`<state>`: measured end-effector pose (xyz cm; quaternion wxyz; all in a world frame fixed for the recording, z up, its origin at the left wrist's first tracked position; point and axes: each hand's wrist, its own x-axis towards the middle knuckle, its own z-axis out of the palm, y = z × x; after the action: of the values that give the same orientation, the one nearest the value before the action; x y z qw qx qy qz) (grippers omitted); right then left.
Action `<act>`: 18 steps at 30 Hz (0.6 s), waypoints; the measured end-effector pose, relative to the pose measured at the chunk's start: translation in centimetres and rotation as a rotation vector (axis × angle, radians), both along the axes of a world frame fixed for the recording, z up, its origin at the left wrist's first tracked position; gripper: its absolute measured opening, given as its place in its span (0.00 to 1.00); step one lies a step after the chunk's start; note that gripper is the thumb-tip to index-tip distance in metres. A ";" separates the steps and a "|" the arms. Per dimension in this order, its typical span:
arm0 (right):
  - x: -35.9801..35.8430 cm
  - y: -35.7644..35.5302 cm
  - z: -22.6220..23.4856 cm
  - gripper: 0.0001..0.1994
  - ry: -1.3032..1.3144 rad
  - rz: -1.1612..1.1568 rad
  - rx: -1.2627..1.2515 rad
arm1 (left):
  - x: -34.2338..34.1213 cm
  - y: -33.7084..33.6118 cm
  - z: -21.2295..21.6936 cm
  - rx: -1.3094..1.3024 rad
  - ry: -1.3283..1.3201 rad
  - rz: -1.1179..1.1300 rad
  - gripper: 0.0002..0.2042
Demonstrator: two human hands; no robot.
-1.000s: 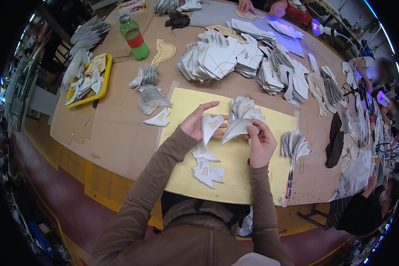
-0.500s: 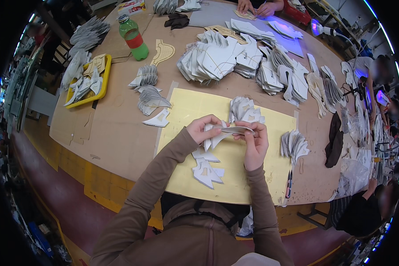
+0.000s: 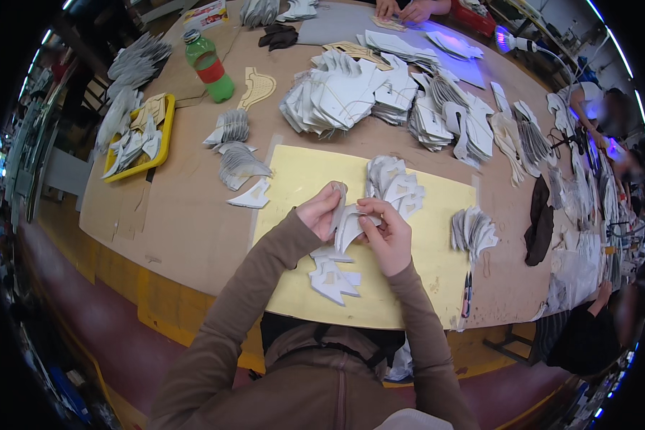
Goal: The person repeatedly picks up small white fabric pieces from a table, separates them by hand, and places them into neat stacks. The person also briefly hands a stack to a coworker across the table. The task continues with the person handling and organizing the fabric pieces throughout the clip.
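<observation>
Two cut pieces are in hand over the yellow sheet (image 3: 294,168) — the left hand (image 3: 321,211) grips a greyish piece (image 3: 340,203) seen nearly edge-on, while the right hand (image 3: 388,236) pinches a white curved piece (image 3: 347,229) just beside it. The work looks partway through: a few loose cut-outs (image 3: 328,278) on the near side may be done, and the fanned stack (image 3: 393,185) beyond seems left. Whether any are joined cannot be told.

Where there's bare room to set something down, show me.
Left: tabletop between the yellow tray and the yellow sheet. Right: the sheet's near corner, between the right sleeve and the slim dark tool. Crowded: the table's far middle, heaped with white stacks, and the sheet's middle, around the left hand and right hand.
</observation>
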<state>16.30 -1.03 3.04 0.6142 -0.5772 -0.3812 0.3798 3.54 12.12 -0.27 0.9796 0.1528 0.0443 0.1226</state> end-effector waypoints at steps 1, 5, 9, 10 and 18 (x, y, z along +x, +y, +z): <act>0.1 0.0 -0.1 0.08 -0.065 -0.011 0.003 | -0.1 0.2 -0.2 -0.001 -0.026 -0.030 0.08; 0.6 -0.2 0.2 0.08 -0.236 -0.075 0.020 | -0.1 0.2 -0.2 -0.034 -0.008 -0.052 0.08; 2.2 -1.1 0.9 0.06 -0.408 -0.240 0.065 | 0.7 0.3 1.8 0.176 0.134 0.042 0.07; 3.3 -1.4 0.9 0.06 -0.403 -0.324 0.113 | 0.5 0.7 0.5 0.277 0.168 0.132 0.07; 16.1 -11.9 -3.4 0.12 -0.095 -1.026 0.148 | 0.1 1.3 -0.7 0.714 0.500 0.344 0.09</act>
<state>32.39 -12.91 -0.34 0.7426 -0.6614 -0.1025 -0.0245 3.61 13.44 -0.97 0.7904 0.4957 0.2585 0.2502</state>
